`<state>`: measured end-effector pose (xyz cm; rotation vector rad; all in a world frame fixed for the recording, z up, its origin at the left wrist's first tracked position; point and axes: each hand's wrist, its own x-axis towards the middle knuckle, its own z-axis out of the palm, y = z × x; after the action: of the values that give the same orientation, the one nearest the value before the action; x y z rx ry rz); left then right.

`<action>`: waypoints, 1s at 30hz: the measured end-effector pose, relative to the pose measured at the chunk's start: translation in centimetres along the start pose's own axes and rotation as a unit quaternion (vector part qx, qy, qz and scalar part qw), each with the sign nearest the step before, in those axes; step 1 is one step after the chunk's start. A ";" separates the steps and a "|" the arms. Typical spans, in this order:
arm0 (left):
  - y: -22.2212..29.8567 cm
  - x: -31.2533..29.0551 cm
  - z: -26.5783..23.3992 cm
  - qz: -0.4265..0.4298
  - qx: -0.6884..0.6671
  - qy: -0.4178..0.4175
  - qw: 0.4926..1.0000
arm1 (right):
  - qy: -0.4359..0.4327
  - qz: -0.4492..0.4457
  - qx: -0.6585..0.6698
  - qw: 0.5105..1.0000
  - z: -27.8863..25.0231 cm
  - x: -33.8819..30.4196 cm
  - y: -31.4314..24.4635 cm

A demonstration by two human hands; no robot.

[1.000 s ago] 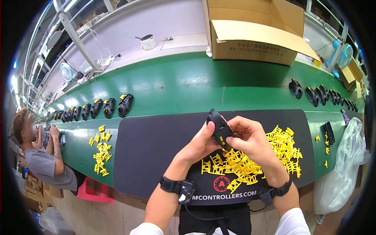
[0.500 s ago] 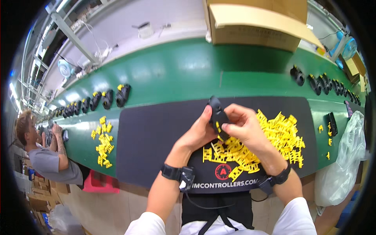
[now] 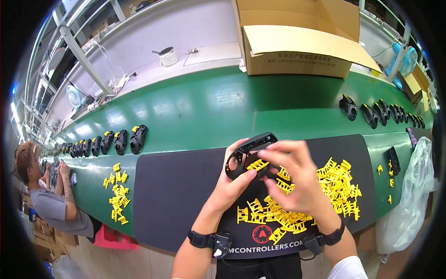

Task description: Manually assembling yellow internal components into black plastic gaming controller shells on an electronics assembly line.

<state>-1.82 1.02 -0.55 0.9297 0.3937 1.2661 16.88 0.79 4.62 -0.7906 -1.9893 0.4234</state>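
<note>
My left hand [image 3: 227,188] grips a black plastic shell [image 3: 254,141] over the dark mat, its hollow side and round opening showing. A yellow plastic clip piece [image 3: 258,165] sits in the shell, beside my left thumb. At the shell's right side is my right hand [image 3: 297,179], slightly blurred, fingers apart with nothing visible between them. Its index fingertip overlaps the shell's edge; whether it touches I cannot tell. Below and to the right of my hands spreads a loose pile of similar yellow clips [image 3: 337,186].
More yellow clips [image 3: 120,197] lie on the green table [image 3: 200,102], left of the mat [image 3: 176,186]. Rows of black shells [image 3: 138,139] line both sides. An open cardboard box [image 3: 297,63] stands behind, a plastic bag [image 3: 404,200] hangs at right, and a co-worker [image 3: 58,204] sits left.
The shell has been turned so its hollow side and round opening show. My right hand's fingers have spread and drawn off the yellow clip. The whole view has shifted slightly.
</note>
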 end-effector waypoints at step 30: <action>-0.3 0.4 0.0 -0.075 0.018 -0.018 0.997 | 0.010 -0.051 -0.130 0.990 0.6 -0.4 1.2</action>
<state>-1.49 1.42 -0.71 0.9341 0.4501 1.1059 16.95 1.45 3.35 -0.8445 -2.0804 0.0973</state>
